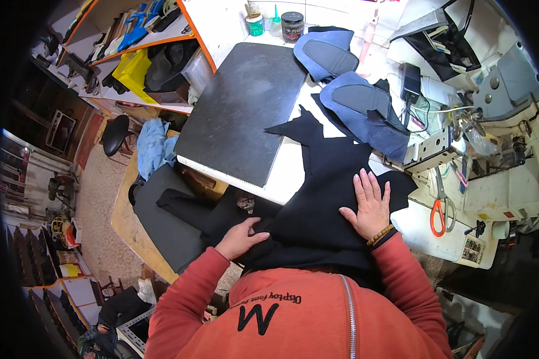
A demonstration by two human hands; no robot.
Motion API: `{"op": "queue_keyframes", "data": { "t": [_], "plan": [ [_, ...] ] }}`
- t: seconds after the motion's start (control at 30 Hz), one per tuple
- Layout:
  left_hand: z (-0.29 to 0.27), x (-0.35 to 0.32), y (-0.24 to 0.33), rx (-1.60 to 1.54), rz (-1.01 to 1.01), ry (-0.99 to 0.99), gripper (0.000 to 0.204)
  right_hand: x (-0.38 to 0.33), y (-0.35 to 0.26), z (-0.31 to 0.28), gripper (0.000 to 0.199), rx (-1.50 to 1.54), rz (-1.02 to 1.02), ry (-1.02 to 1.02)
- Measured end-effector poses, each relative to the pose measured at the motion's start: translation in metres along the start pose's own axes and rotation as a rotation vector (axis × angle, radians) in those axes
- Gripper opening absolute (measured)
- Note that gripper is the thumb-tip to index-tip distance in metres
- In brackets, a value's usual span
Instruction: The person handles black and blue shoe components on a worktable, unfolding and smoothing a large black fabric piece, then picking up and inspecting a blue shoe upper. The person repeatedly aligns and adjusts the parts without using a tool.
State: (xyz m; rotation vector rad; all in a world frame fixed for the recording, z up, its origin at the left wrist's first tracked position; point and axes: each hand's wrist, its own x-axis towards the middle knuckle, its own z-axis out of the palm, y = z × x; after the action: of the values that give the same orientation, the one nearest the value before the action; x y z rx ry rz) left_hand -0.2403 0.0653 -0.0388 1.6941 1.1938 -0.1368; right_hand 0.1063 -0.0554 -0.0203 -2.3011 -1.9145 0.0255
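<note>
A large piece of black fabric (317,209) lies over the near edge of the white desk (281,173), part of it hanging down toward the person's lap. The right hand (371,206) rests flat on it with fingers spread wide, gripping nothing, pressing the cloth against the desk, seemingly so it stays smooth and does not slide. The left hand (241,238) is half curled at the hanging part off the desk's near edge, fingers bunched into the cloth as if pinching a fold; how firm the hold is I cannot tell. A dark mat (239,110) covers the desk's left side. Blue shoe pieces (356,102) sit toward the far edge, near two jars (275,25). Orange-handled scissors (441,206) lie just right of the fabric, beside a sewing machine (497,119) at the right edge.
</note>
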Motion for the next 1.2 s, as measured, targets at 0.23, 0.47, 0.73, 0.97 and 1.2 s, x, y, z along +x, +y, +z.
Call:
{"op": "queue_keyframes", "data": {
  "t": [0.23,0.47,0.73,0.97,1.2],
  "plan": [
    [-0.021,-0.061,-0.023,-0.250,0.230,0.560,0.009,0.000,0.001,0.002,0.090,-0.031,-0.008,0.028],
    [-0.056,-0.108,0.000,-0.071,0.437,0.647,0.022,0.000,0.001,0.005,0.089,-0.032,-0.024,0.039],
    [-0.081,-0.081,0.011,0.614,0.187,0.118,0.051,-0.001,0.001,0.002,0.091,-0.026,-0.022,0.053],
    [-0.048,-0.026,0.110,0.089,0.693,0.254,0.055,-0.001,0.001,0.004,0.091,-0.039,-0.008,0.050],
    [0.061,0.053,0.177,0.465,0.862,0.137,0.066,-0.002,0.002,0.000,0.087,-0.046,0.007,0.016]
  ]
}}
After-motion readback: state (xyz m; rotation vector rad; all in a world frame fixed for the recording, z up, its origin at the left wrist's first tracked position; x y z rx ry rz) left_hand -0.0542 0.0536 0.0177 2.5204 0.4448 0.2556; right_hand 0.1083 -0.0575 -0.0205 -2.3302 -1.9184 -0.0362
